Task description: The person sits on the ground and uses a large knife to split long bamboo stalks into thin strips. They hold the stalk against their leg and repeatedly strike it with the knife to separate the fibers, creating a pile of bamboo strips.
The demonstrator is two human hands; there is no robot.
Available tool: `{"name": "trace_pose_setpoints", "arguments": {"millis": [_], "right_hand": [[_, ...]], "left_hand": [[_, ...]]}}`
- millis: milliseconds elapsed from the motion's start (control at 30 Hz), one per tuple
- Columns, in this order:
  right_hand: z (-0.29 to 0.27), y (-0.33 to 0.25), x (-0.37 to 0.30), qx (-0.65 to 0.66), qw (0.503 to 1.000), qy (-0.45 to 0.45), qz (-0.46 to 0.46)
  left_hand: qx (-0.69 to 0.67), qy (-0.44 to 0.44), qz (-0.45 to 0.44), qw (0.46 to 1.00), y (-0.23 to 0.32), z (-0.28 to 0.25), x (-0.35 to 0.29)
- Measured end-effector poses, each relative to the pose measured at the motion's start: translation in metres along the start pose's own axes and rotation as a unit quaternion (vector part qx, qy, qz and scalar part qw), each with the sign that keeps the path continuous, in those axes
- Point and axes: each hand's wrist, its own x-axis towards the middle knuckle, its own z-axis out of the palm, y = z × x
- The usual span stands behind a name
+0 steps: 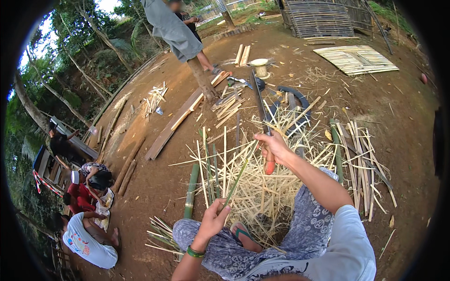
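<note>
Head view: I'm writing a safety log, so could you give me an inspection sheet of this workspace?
Surface: bare brown earth.
Job's things: green strip, slanting between the hands; long knife, blade pointing forward.
Clutter: pale shavings heaped at centre; loose strips at right.
Hands: left hand holds the green strip; right hand grips the long knife.
Cables: nothing seen.
Surroundings: person in a pale shirt and others at left; slatted panel lying farther off.

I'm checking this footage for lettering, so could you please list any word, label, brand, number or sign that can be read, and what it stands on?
No text can be read.
Seated person's pale shirt: colourful print, too small to read.
Wearer's pale shirt: dark marking, too unclear to read.
</note>
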Motion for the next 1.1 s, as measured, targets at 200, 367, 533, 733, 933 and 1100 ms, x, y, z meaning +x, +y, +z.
{"name": "trace_pose_setpoints", "arguments": {"millis": [200, 367, 533, 733, 933, 1100], "right_hand": [[-0.005, 0.003, -0.005, -0.018, 0.999, -0.018, -0.019], [-0.004, -0.002, -0.008, -0.133, 0.986, 0.014, -0.099], [-0.007, 0.006, -0.009, -0.222, 0.959, 0.024, -0.173], [-0.007, 0.027, -0.011, -0.401, 0.886, 0.035, -0.23], [0.0, 0.035, -0.025, -0.564, 0.783, -0.03, -0.259], [0.002, 0.049, -0.029, -0.64, 0.693, -0.039, -0.329]], "left_hand": [[-0.188, -0.044, -0.011, 0.981, 0.03, 0.012, 0.022], [-0.241, -0.043, -0.048, 0.968, 0.055, 0.012, 0.028], [-0.328, -0.002, -0.042, 0.944, 0.077, 0.011, 0.039], [-0.398, -0.008, -0.031, 0.917, 0.09, 0.008, 0.057], [-0.429, -0.013, -0.035, 0.903, 0.09, 0.015, 0.065], [-0.437, -0.011, -0.09, 0.895, 0.086, 0.019, 0.067]]}}
